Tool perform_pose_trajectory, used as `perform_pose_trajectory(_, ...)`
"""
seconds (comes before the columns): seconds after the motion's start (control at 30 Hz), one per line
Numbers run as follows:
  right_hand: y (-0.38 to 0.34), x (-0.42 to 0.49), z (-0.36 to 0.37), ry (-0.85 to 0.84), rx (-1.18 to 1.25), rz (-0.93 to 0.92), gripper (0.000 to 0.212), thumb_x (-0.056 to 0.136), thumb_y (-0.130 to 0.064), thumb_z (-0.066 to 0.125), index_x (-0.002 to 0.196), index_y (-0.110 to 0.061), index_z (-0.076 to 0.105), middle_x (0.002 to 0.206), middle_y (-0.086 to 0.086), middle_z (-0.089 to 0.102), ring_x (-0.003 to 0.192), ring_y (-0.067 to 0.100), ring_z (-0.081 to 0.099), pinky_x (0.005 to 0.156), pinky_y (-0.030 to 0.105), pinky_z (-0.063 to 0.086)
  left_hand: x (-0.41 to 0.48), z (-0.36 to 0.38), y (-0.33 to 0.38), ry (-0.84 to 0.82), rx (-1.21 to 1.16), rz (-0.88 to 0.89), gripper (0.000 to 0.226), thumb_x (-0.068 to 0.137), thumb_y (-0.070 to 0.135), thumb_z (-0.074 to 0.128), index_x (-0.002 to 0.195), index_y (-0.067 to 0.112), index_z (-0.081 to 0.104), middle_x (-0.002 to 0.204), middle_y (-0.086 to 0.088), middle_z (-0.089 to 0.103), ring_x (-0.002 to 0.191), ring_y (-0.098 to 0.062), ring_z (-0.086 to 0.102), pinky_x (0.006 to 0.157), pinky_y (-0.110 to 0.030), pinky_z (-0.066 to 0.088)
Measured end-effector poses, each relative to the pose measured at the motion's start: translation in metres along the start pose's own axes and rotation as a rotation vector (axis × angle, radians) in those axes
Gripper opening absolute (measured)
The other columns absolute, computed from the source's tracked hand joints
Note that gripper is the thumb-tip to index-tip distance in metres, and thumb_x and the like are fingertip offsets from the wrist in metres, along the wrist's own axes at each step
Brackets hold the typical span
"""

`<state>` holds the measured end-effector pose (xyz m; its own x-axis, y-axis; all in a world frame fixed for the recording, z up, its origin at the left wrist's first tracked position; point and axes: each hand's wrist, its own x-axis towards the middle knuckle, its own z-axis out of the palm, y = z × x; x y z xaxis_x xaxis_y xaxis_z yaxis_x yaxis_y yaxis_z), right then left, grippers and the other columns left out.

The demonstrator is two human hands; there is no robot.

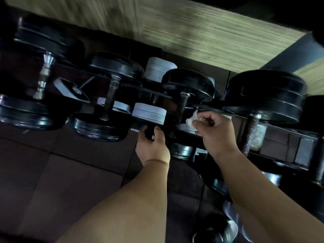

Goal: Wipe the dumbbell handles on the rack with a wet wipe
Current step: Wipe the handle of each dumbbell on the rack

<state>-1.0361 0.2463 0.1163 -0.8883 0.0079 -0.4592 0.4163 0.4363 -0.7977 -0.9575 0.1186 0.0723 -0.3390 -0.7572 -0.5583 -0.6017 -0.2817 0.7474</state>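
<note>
Wet wipe [191, 119], white and crumpled, pinched between the thumb and curled fingers [206, 118] of the right hand [214, 133], over the middle of the rack [273, 146] and just beside the dark handle [181, 109] of a black dumbbell [189, 85] resting across the rack's rails; contact between wipe and handle impossible to tell. Left of that, fingers [143, 135] and thumb of the left hand [154, 146] wrapped round the dark bar of a small grey-headed dumbbell [149, 114] at the rack's front edge. Both bare forearms reaching in from below. Further out, bigger black dumbbells on the rack: a chrome-handled dumbbell [43, 74] at its left end, a thick-plated dumbbell [266, 95] at its right. Dark rubber floor tiles [52, 163] in front of the rack, pale wood-grain flooring [192, 32] behind it. Everything slightly blurred.
</note>
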Motion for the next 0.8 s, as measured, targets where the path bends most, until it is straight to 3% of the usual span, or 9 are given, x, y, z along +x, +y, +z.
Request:
perform_pose_trajectory(0.1, -0.004, 0.016, 0.014, 0.104, -0.030, -0.046, 0.011, 0.088, -0.027, 0.072, 0.097, -0.033, 0.071, 0.093, -0.010, 0.074, 0.089, 0.009, 0.072, 0.073, 0.020, 0.054, 0.001, -0.001, -0.003, -0.016, 0.027, 0.029, 0.038, 0.098, 0.036, 0.062, 0.132, 0.019, 0.064, 0.100, 0.012, 0.066, 0.090, -0.001, 0.061, 0.086, -0.024, 0.044)
perform_pose_trajectory(0.27, -0.004, 0.039, 0.035, 0.213, 0.015, -0.064, 0.014, 0.087, -0.036, 0.074, 0.100, -0.032, 0.072, 0.097, -0.008, 0.075, 0.088, 0.006, 0.072, 0.074, 0.023, 0.059, 0.002, -0.002, -0.009, -0.021, 0.067, 0.094, 0.039, 0.100, 0.034, 0.063, 0.135, 0.016, 0.063, 0.114, 0.005, 0.069, 0.098, 0.002, 0.063, 0.075, 0.001, 0.039)
perform_pose_trajectory(0.37, 0.004, 0.050, 0.048, 0.205, -0.035, -0.132, 0.022, 0.085, -0.035, 0.077, 0.105, -0.028, 0.074, 0.104, -0.009, 0.072, 0.094, 0.002, 0.068, 0.080, 0.016, 0.055, 0.003, -0.001, -0.008, -0.015, 0.077, 0.119, 0.039, 0.099, 0.031, 0.063, 0.133, 0.013, 0.064, 0.105, 0.012, 0.066, 0.088, 0.025, 0.057, 0.069, 0.005, 0.037)
perform_pose_trajectory(0.5, 0.018, 0.045, 0.049, 0.122, -0.188, -0.285, 0.013, 0.083, -0.024, 0.079, 0.096, -0.023, 0.076, 0.106, -0.005, 0.070, 0.094, -0.001, 0.064, 0.079, 0.004, 0.046, 0.002, 0.000, -0.008, 0.003, 0.070, 0.138, 0.039, 0.098, 0.036, 0.064, 0.131, 0.014, 0.066, 0.116, 0.000, 0.071, 0.095, 0.008, 0.062, 0.074, 0.002, 0.041)
perform_pose_trajectory(0.63, 0.030, 0.033, 0.038, -0.099, -0.388, -0.450, 0.008, 0.082, -0.013, 0.079, 0.089, -0.017, 0.078, 0.101, 0.000, 0.066, 0.083, -0.009, 0.058, 0.073, -0.004, 0.038, 0.000, 0.000, -0.011, 0.016, 0.084, 0.208, 0.063, 0.080, 0.064, 0.050, 0.121, 0.021, 0.070, 0.109, 0.006, 0.073, 0.098, -0.001, 0.065, 0.084, -0.012, 0.048)
perform_pose_trajectory(0.7, 0.027, 0.038, 0.033, -0.201, -0.463, -0.554, 0.012, 0.085, -0.016, 0.077, 0.097, -0.014, 0.078, 0.106, -0.001, 0.064, 0.085, -0.003, 0.061, 0.078, 0.002, 0.046, 0.001, 0.000, -0.011, 0.019, 0.084, 0.211, 0.063, 0.080, 0.064, 0.048, 0.119, 0.021, 0.071, 0.105, 0.009, 0.072, 0.096, 0.002, 0.064, 0.083, -0.014, 0.047)
perform_pose_trajectory(0.77, 0.020, 0.049, 0.031, -0.231, -0.493, -0.681, 0.015, 0.087, -0.015, 0.074, 0.101, -0.010, 0.076, 0.111, 0.001, 0.062, 0.092, 0.009, 0.068, 0.079, 0.020, 0.057, 0.002, 0.000, -0.011, 0.025, 0.072, 0.207, 0.051, 0.083, 0.058, 0.051, 0.113, 0.022, 0.072, 0.098, 0.011, 0.071, 0.089, 0.012, 0.061, 0.075, -0.005, 0.042)
perform_pose_trajectory(0.8, 0.016, 0.055, 0.029, -0.216, -0.501, -0.726, 0.017, 0.088, -0.015, 0.072, 0.104, -0.009, 0.074, 0.112, 0.003, 0.063, 0.091, 0.012, 0.068, 0.075, 0.021, 0.056, 0.002, 0.000, -0.010, 0.027, 0.068, 0.200, 0.043, 0.085, 0.054, 0.053, 0.109, 0.023, 0.072, 0.095, 0.012, 0.070, 0.086, 0.015, 0.060, 0.072, -0.001, 0.038)
